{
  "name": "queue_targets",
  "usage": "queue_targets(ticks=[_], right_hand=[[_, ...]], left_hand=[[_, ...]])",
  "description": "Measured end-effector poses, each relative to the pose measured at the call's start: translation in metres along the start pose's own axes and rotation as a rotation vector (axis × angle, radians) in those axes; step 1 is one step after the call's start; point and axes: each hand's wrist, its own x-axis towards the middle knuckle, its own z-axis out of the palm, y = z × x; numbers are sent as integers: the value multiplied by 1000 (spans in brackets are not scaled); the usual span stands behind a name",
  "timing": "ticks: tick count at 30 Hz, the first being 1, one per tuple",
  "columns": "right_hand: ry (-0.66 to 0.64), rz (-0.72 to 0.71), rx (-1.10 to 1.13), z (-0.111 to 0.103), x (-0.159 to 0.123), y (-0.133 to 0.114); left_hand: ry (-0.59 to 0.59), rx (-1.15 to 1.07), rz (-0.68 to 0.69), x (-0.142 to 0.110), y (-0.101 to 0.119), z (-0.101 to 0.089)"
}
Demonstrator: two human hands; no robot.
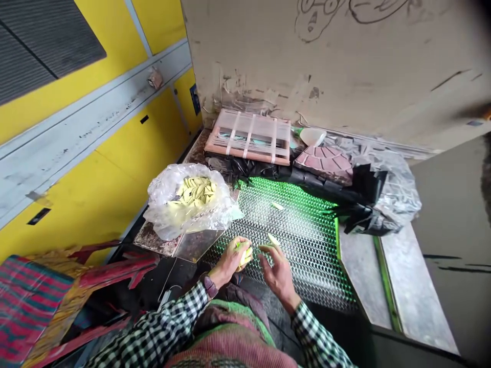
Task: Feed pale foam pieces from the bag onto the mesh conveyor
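Observation:
My left hand [232, 258] is closed around several pale yellow, leaf-shaped pieces [245, 257], held over the near edge of a metal mesh belt [307, 250]. To its right, my right hand [278, 273] is above the belt with its fingers apart. A single leaf-shaped piece [272, 239] shows just beyond its fingertips; whether they touch it I cannot tell. Another piece [276, 205] lies farther up on the mesh, near the green-lit opening. On the left, a clear plastic bag [161, 204] stands open with a heap of the same pieces [197, 191] inside.
A pinkish frame wrapped in clear film [249, 138], a pink slab with lines [326, 162] and a white scoop-like thing [312, 136] lie behind the belt. Black plastic [307, 179] hangs over the opening. A metal side plate [362, 271] borders the right; a yellow panel [126, 174] stands left.

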Motion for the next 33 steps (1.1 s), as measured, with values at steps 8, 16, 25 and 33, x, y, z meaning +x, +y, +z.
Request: queue_targets(ticks=[8, 16, 25, 33], right_hand=[[-143, 326, 511, 6, 11, -14], [-40, 534, 562, 10, 8, 8], [184, 509, 155, -24, 24, 22], [-155, 275, 377, -4, 8, -29]], left_hand=[[-24, 134, 66, 8, -14, 0], [-59, 84, 31, 15, -25, 1], [-15, -19, 34, 14, -17, 6], [80, -6, 52, 13, -9, 12]])
